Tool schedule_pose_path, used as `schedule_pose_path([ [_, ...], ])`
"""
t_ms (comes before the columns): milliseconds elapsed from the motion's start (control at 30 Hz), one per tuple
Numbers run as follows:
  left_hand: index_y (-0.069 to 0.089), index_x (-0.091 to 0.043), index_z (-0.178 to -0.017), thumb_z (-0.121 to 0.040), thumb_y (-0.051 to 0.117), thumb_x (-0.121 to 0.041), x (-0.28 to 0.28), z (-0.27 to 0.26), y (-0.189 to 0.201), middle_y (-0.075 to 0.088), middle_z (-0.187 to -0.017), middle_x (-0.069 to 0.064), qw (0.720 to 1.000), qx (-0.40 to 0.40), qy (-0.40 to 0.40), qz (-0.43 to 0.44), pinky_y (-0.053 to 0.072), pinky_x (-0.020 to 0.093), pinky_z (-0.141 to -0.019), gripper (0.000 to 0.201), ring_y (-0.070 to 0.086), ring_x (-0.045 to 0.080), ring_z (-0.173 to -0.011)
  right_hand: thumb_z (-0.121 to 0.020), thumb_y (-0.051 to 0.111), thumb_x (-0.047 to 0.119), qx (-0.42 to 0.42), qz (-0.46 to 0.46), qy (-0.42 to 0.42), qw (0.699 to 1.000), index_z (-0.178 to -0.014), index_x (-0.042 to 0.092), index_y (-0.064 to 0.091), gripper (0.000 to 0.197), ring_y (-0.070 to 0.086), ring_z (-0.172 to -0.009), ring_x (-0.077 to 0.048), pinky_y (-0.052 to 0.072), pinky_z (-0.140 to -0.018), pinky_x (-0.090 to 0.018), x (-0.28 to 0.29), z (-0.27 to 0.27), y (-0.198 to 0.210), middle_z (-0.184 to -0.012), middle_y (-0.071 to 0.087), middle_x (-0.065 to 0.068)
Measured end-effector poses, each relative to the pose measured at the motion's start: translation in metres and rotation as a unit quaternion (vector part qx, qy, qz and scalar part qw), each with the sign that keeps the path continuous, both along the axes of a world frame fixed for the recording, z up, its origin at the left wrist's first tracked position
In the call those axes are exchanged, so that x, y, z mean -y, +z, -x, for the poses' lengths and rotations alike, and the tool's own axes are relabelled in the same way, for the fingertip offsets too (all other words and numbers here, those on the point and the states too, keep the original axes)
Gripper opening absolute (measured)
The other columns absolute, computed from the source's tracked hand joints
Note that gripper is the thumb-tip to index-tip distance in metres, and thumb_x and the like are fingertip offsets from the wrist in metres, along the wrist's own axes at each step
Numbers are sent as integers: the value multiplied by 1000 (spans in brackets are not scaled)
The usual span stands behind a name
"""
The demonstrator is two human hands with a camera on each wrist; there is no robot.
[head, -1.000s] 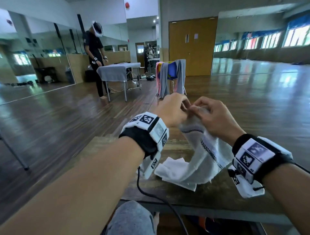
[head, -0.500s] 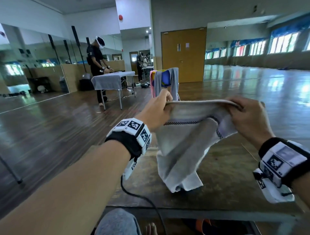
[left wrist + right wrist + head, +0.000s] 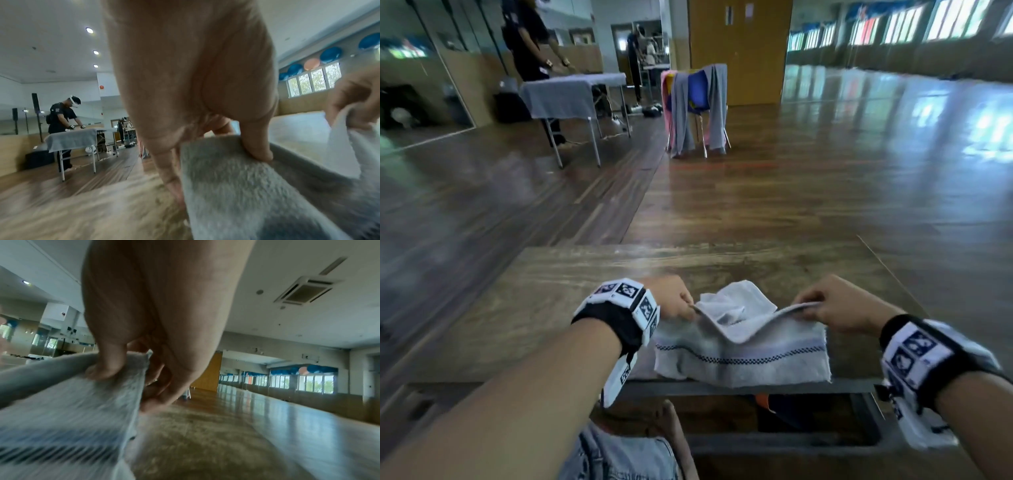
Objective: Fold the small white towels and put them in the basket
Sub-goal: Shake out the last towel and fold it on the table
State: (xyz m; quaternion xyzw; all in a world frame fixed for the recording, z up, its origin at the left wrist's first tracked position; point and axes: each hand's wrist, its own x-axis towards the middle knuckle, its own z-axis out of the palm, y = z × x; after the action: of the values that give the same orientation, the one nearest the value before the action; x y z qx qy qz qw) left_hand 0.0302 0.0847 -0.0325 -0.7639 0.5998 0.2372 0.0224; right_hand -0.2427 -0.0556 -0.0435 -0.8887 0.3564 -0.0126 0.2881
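A small white towel [image 3: 743, 359] with a dark checked stripe lies across the near edge of the wooden table [image 3: 551, 294]. My left hand [image 3: 676, 303] pinches its far left corner, thumb on top in the left wrist view [image 3: 257, 146]. My right hand [image 3: 828, 305] pinches the far right corner, and the right wrist view shows the thumb pressed on the towel [image 3: 72, 402]. The edge between my hands sags toward me. A second crumpled white towel [image 3: 736, 301] lies on the table just behind it. No basket is in view.
Beyond the table stretches a wooden floor. A chair draped with grey and pink cloths [image 3: 697, 109] stands ahead. At the far left a person [image 3: 527, 37] works at a grey-covered folding table [image 3: 571, 96]. An orange and dark object [image 3: 767, 401] sits under my table.
My hands came down from chest height, spread apart, and laid the towel on the table's near edge. The view has tilted downward.
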Motion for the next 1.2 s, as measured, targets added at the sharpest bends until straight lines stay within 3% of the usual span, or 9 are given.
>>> schedule_pose_path([
  [200,69,-15,-74,-85,67,-56,34,5,-61,67,-109,7,995,-86,-28,-34,50,39,-87,43,64,25,-96,-86,79,28,45,-56,-10,997,-78,35,78,10,67,-97,-15,52,-92,-35,8,-50,-65,-92,76,5],
  [267,65,-20,-68,-84,69,-54,51,6,-69,69,-91,4,995,-88,-27,-28,49,34,-77,37,62,20,-82,-88,75,31,3,-27,44,999,-87,25,80,8,64,-101,-17,48,-94,-36,10,-66,-78,-97,74,1],
  [433,75,-14,-73,-77,75,-54,101,-7,-49,66,-63,-4,994,-67,-42,-79,50,25,-61,41,57,7,-59,-87,67,12,-38,-7,102,994,-81,14,78,12,65,-71,-17,51,-66,-32,56,-92,-51,-81,75,-5],
  [567,60,-4,-59,-80,62,-59,148,-34,1,49,-55,2,980,-22,-17,196,35,29,-50,59,40,13,-49,-83,64,-2,134,134,-10,982,-82,9,78,18,68,-81,-27,55,-77,-41,119,-105,2,-86,76,-15],
  [667,64,-12,-57,-82,63,-29,170,-62,31,49,-56,1,929,78,6,361,32,29,-50,30,51,26,-58,-86,66,0,263,234,-91,931,-97,7,81,20,67,-102,-27,51,-90,-31,156,-111,35,-106,75,-12],
  [767,80,-14,-84,-83,61,-10,174,-94,50,62,-64,3,889,134,89,430,44,27,-61,20,63,29,-65,-91,67,10,290,268,-176,902,-101,22,81,21,69,-94,-24,52,-79,-30,184,-106,61,-95,73,2],
  [900,80,-19,-90,-85,58,-11,169,-116,55,65,-71,10,884,148,174,408,44,28,-62,25,56,31,-64,-89,62,18,277,280,-216,893,-100,37,80,28,68,-83,-21,52,-75,-30,188,-103,67,-91,78,8],
  [1033,76,-26,-89,-86,68,-11,164,-118,51,70,-68,0,895,22,220,387,46,19,-41,18,66,11,-53,-85,58,14,278,234,-235,902,-99,37,81,35,70,-94,-30,59,-83,-39,188,-109,56,-97,79,-2],
  [1200,74,3,-101,-90,66,-5,157,-102,43,72,-89,16,820,-177,270,472,60,27,-68,16,71,24,-80,-85,66,-2,342,127,-229,903,-97,24,82,33,72,-92,-20,62,-82,-34,200,-118,49,-90,77,-4],
])
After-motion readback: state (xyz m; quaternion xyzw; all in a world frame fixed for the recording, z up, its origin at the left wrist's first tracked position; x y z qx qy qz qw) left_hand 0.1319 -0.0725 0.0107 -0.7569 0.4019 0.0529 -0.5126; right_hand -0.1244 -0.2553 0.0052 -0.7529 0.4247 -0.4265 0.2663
